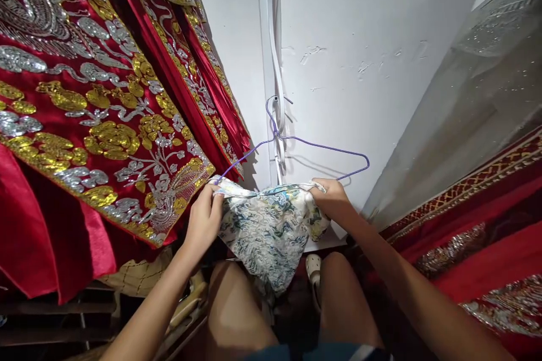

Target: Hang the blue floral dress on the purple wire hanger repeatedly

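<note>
A purple wire hanger (326, 145) hangs by its hook at a white vertical strip on the wall. Below it is a gathered floral garment (271, 237) in white, green and blue. My left hand (206, 214) pinches the garment's upper left corner, where the hanger's left end meets the cloth. On the other side, my right hand (332, 200) is closed on the garment's upper right edge, just under the hanger's right arm. The right tip of the hanger is bare, outside the cloth.
Red clothing with gold and silver sequins (112, 138) hangs at the left. A mirror-like panel (466, 107) leans at the right, showing red fabric. The white wall (351, 28) is ahead. A pale clog (313, 265) and wooden furniture (184, 307) are below.
</note>
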Motion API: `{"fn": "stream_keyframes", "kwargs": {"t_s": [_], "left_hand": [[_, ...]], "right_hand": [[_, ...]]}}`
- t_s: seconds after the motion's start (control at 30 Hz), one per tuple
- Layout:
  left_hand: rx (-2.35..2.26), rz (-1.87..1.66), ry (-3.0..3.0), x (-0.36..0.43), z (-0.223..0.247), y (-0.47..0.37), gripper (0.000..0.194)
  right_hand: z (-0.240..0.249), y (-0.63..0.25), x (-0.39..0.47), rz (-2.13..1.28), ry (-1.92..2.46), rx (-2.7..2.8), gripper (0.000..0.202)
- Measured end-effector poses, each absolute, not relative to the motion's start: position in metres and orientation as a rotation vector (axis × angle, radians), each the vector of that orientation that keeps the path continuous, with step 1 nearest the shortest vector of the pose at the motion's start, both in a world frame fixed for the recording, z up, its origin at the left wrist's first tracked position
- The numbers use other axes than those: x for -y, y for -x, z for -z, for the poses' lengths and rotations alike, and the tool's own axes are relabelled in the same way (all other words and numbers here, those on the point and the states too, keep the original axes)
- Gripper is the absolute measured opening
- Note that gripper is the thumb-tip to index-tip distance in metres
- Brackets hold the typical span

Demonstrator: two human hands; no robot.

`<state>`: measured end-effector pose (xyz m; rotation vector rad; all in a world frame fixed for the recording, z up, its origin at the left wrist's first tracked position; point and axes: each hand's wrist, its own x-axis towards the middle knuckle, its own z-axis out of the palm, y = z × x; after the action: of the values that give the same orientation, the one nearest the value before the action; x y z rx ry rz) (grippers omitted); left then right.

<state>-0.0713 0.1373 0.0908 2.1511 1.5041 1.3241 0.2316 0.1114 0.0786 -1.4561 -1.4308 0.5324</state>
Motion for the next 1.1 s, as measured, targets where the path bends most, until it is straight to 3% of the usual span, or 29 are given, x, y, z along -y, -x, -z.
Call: {"fn": "stream_keyframes", "kwargs": {"t_s": [0.37,0.47,0.5,0.6,0.7,0.77,0.9,1.03,1.1], "left_hand": [[-1.350,-1.486,-2.368,-0.160,-0.132,0.027,0.028],[-1.380,-1.479,-2.372,-0.158,-0.138,0.029,0.029],[-1.386,-1.492,-2.361,-0.157,-0.139,0.031,0.029],[-1.450,-1.488,-2.380,-0.152,-0.143,0.036,0.028],[-1.527,-1.421,-2.476,-0.147,-0.148,0.035,0.026],[-1.536,-1.386,-2.540,-0.146,-0.150,0.032,0.025],[-1.514,-1.530,-2.535,-0.149,-0.157,0.031,0.021],[-1.489,-1.771,-2.286,-0.164,-0.166,0.044,0.015],[-1.484,-1.693,-2.144,-0.169,-0.166,0.048,0.017]], "right_hand": [[-0.095,-0.248,-0.093,-0.691,1.173,1.626,0.030],[-0.089,-0.249,-0.088,-0.742,1.125,1.627,0.010],[-0.088,-0.251,-0.087,-0.766,1.125,1.610,0.017],[-0.092,-0.266,-0.085,-0.691,1.183,1.505,0.064],[-0.103,-0.288,-0.093,-0.425,1.287,1.437,0.083],[-0.112,-0.302,-0.102,-0.270,1.378,1.486,0.074],[-0.137,-0.328,-0.115,-0.305,1.453,1.684,0.025],[-0.162,-0.340,-0.113,-1.011,1.396,1.771,0.030],[-0.160,-0.332,-0.109,-1.004,1.316,1.619,0.034]]}}
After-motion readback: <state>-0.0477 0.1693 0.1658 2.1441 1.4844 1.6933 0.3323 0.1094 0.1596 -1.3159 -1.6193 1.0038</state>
